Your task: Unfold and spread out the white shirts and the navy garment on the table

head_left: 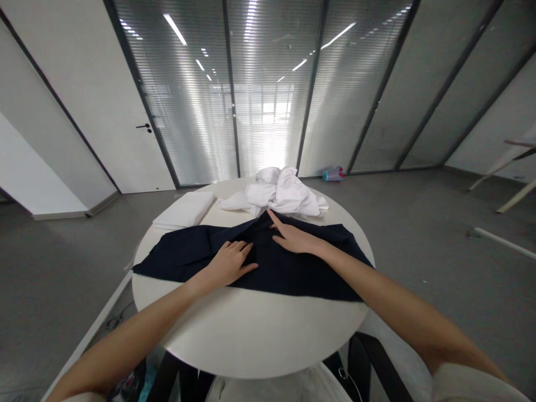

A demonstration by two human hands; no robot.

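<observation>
A long piece of dark navy cloth point(301, 273), perhaps folded trousers, lies crosswise over the round white table point(259, 340). My left hand point(229, 262) rests on its middle, palm down, with the fingers apart and the thumb pointing right. Farther back, my right hand point(295, 237) reaches to the cloth's far edge. Its index finger is stretched out at a raised peak in the fabric, and the other fingers are spread on the cloth. The underside of the right fingertips is hidden.
Crumpled white cloth point(278, 192) is heaped at the table's back. A folded white cloth point(184, 210) lies at the back left. Behind stand glass partitions with blinds and a door handle point(144, 128). A blue and red object point(333, 174) is on the floor; black chair armrests flank me.
</observation>
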